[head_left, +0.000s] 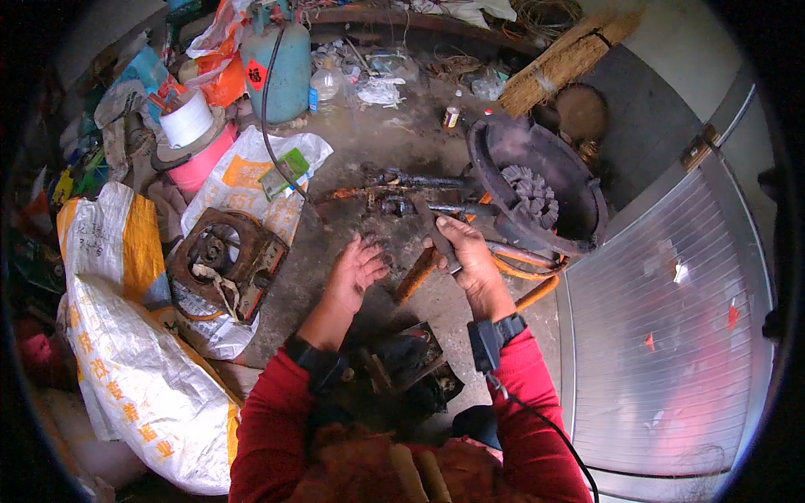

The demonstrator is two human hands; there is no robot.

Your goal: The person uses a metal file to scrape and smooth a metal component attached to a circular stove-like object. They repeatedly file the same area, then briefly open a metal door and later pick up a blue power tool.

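My right hand [466,256] is closed round a flat, dark brown bar [429,225], its kind unclear. The bar slants from upper left down into my palm. To its left, my left hand [359,268] is open with nothing in it, palm partly up and fingers blackened. Just beyond my right hand stands a sooty burner stove [579,220] with a wide round rim and a ribbed burner head [530,194] inside. Its rusty orange frame [538,293] shows beside my right wrist. Blackened pipes [419,181] run leftward from the stove across the floor.
A rusty small stove [267,251] lies on woven sacks [134,369] at left. Farther back stand a blue gas cylinder [289,71] with a black hose, a small bottle [453,113] and a straw broom [570,59]. A ribbed panel [662,335] borders the right.
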